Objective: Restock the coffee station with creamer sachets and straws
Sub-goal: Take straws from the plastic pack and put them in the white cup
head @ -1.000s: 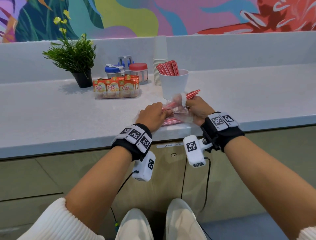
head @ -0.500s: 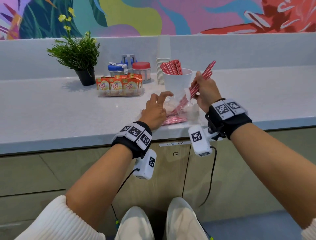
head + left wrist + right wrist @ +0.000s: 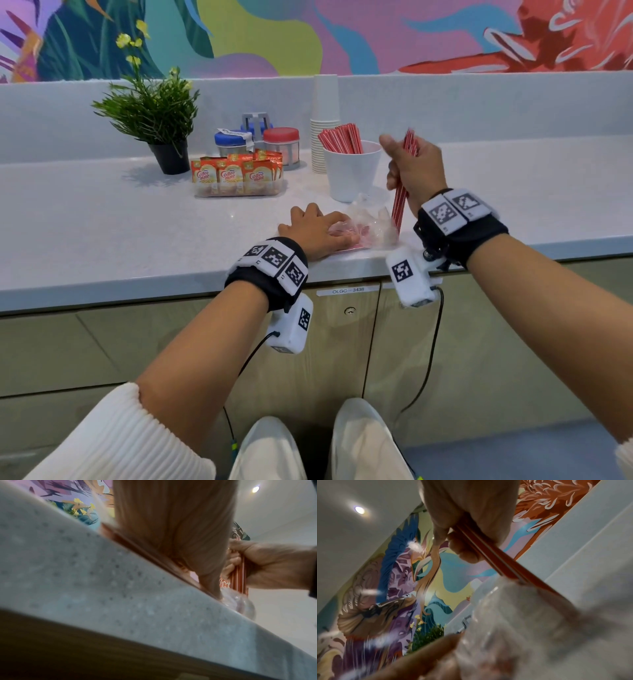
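My right hand [image 3: 406, 162] grips a bundle of red straws [image 3: 399, 205] and holds it upright, just right of the white cup [image 3: 352, 178]. The cup stands on the counter with more red straws [image 3: 339, 137] in it. The held straws' lower ends still sit in the mouth of a crumpled clear plastic bag [image 3: 371, 226] near the front edge. My left hand [image 3: 315, 229] lies on that bag and presses it to the counter. Orange creamer sachets [image 3: 236, 174] stand in a clear tray left of the cup. The right wrist view shows fingers [image 3: 467, 547] curled round the straws [image 3: 496, 559].
A stack of white paper cups [image 3: 323, 137] stands behind the straw cup. Two jars, one with a blue lid [image 3: 231, 142] and one with a red lid [image 3: 282, 140], sit behind the sachets. A potted plant [image 3: 161, 116] is at the back left. The grey counter [image 3: 120, 240] ends above the cabinet doors.
My right hand has pulled the straw bundle out of the bag, lifted it and turned it upright beside the cup. My left hand let go of the bag's mouth and settled flat on it.
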Available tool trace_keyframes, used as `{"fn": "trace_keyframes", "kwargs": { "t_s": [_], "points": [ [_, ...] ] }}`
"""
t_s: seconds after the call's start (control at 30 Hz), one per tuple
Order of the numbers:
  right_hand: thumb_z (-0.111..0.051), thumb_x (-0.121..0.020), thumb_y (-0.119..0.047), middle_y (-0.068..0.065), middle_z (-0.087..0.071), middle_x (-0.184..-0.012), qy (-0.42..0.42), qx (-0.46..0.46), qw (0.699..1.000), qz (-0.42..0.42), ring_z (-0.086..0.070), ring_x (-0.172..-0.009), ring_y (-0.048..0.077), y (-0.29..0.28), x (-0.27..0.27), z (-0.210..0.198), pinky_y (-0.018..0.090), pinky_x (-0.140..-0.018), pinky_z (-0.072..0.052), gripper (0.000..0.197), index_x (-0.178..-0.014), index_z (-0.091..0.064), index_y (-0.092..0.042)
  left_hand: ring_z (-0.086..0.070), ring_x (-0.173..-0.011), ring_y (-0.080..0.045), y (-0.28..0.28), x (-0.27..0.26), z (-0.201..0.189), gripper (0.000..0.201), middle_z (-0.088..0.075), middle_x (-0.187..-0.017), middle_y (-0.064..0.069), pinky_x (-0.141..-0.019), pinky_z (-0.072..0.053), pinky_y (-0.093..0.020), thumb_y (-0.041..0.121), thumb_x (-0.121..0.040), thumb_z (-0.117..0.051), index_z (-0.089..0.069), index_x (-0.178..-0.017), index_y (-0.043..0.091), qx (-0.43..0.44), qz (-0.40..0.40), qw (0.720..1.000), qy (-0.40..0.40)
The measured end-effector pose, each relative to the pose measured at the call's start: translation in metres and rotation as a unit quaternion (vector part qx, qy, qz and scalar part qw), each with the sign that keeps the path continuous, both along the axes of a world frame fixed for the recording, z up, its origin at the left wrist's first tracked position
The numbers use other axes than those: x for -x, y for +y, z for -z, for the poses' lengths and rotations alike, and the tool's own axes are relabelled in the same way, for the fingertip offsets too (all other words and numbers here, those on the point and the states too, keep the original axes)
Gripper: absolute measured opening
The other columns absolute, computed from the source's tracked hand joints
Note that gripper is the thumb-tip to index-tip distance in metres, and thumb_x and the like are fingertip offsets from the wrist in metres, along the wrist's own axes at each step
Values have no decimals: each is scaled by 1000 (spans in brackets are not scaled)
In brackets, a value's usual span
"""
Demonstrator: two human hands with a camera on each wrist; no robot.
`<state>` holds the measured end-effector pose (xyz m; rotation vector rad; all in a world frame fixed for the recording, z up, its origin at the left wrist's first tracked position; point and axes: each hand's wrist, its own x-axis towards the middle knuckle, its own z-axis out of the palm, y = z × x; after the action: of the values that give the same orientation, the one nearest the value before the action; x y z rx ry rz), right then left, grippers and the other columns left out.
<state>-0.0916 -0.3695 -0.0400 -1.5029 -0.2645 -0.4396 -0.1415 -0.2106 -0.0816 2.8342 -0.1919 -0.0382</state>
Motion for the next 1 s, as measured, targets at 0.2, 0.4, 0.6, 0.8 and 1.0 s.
{"fn": "trace_keyframes", "kwargs": {
  "t_s": [0.2,0.4,0.6,0.8,1.0],
  "points": [
    [-62,-87,-32,-10,-33,-31,60,-28,998,-22,-31,-30,6,2,5,26,20,-39,-32,44,-56,-34,-19,-23,-133,-33,-1,1,-4,56,-34,-137,-10,-106,-23,-54,61,-85,-46,-35,-137,41,-7,0,1000,16],
    [-56,-89,-41,-11,-29,-31,45,-56,997,-29,-26,-29,7,4,2,-5,17,-37,-25,48,-56,-28,-19,-28,-132,-34,0,-5,-31,54,-38,-138,-15,-109,-25,-45,52,-89,-49,-36,-139,36,-42,39,997,51],
    [-49,-91,-45,-9,-31,-32,-6,-61,998,-16,-32,-31,9,10,-13,-54,20,-40,-34,49,-54,-30,-19,-43,-127,-21,2,-14,-97,44,-46,-139,-8,-102,-33,-28,34,-97,-43,-45,-136,13,22,90,996,-15],
    [-41,-95,-46,1,-43,-37,-48,-26,998,36,-42,-32,11,24,-56,-91,24,-47,-40,59,-46,-39,-14,-48,-120,-24,5,-55,-129,46,-52,-132,-10,-99,-35,-31,36,-98,-39,-53,-129,4,8,52,997,-63],
    [-33,-96,-48,-1,-45,-41,-45,94,989,102,-42,-29,0,40,-105,-99,22,-51,-37,62,-47,-42,-11,-53,-111,-24,12,-110,-125,32,-58,-118,-10,-82,-37,-25,29,-94,-51,-62,-112,4,88,-10,990,-109]
  ]
}}
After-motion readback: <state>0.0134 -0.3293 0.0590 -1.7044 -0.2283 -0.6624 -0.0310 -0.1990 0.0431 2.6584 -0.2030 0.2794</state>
